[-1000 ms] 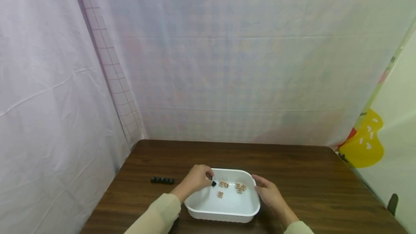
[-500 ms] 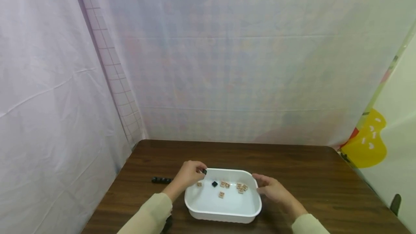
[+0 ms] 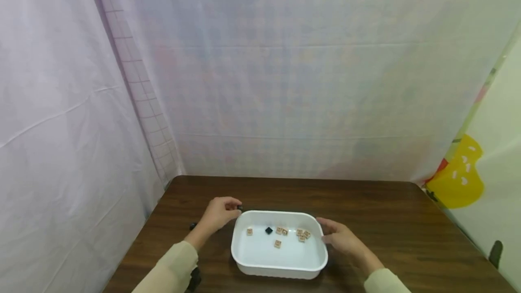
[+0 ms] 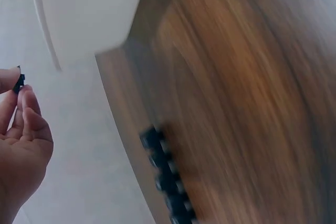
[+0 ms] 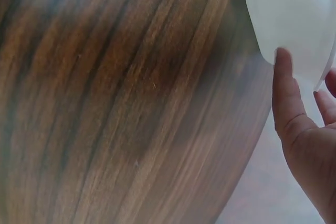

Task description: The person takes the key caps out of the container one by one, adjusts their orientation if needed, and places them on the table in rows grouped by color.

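My left hand (image 3: 220, 214) pinches a small black piece (image 3: 239, 207) between thumb and fingertips, just outside the far left corner of a white tray (image 3: 281, 267). In the left wrist view this black piece (image 4: 19, 81) has a jagged edge; its kind is unclear. My right hand (image 3: 342, 238) touches the tray's right side, its fingers fairly straight. The right wrist view shows one digit along the tray's outer wall (image 5: 294, 30). Inside the tray lie a black square piece (image 3: 269, 230) and several small tan square pieces with dark marks, one tan piece (image 3: 277, 243) nearer the front.
A row of joined black blocks (image 4: 168, 177) lies on the brown wooden table (image 3: 325, 198), mostly hidden behind my left wrist in the head view. Pale curtains (image 3: 285, 80) hang behind the table and at its left.
My left hand has moved left out of the tray, carrying the black piece past the rim. A tan piece and the black square in the tray now show fully. The right hand stays at the tray's side.
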